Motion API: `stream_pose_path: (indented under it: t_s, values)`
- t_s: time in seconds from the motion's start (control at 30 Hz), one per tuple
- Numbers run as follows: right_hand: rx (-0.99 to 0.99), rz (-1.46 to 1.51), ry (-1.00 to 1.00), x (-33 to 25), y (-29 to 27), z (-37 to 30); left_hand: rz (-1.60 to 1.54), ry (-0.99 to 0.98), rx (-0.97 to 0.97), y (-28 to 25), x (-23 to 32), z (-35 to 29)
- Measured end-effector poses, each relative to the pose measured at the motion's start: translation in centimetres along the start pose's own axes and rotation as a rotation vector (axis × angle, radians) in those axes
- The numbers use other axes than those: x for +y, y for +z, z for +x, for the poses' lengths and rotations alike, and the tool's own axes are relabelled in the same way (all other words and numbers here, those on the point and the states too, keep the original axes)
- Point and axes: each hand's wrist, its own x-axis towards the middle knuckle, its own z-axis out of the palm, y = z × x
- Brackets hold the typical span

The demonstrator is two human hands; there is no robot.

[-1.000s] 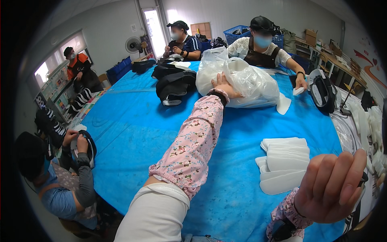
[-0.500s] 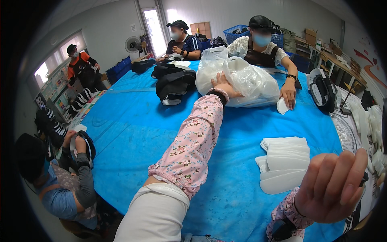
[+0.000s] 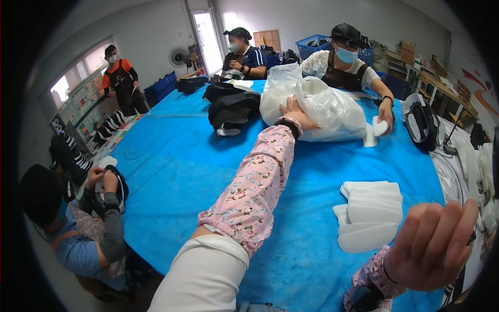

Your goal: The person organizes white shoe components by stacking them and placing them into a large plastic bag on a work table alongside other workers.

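Observation:
My left hand [image 3: 297, 115] reaches across the table and lies on a bulging translucent plastic bag [image 3: 335, 117], its visible fingers spread against the film. White contents show faintly through the plastic. At the lower right, my right hand [image 3: 434, 244] is raised near the camera with its fingers curled in. Whatever it may hold is hidden, though a dark edge shows behind the fingers. Just left of that hand, several white insole-shaped pieces [image 3: 371, 208] lie overlapped in a fanned stack. Pink floral sleeves cover both my forearms.
A blue sheet [image 3: 171, 182] covers the table. Dark shoe uppers [image 3: 234, 112] lie left of the bag. Across from me, a person's hand [image 3: 385, 114] holds a white piece. Another shoe upper [image 3: 420, 122] stands at the right edge. Other people work around the table.
The view has shifted slightly. The person opposite has lifted a white piece, leaving another beside the bag. My left hand stays on the bag, and my right hand stays curled.

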Motion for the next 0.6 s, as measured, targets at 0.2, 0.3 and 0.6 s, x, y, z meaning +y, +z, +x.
stream_pose_path:
  t_s: [0.2,0.3,0.6]
  values:
    - [0.011,0.015,-0.024,-0.2,0.0,0.1,-0.009,-0.005,-0.016,0.1,-0.3,0.3]
    - [0.014,0.015,-0.021,-0.1,0.3,0.1,0.003,-0.016,-0.006,0.1,-0.6,0.0]
    - [0.155,-0.038,-0.035,-0.6,0.5,-0.6,-0.011,-0.012,-0.012,0.3,0.2,-0.1]
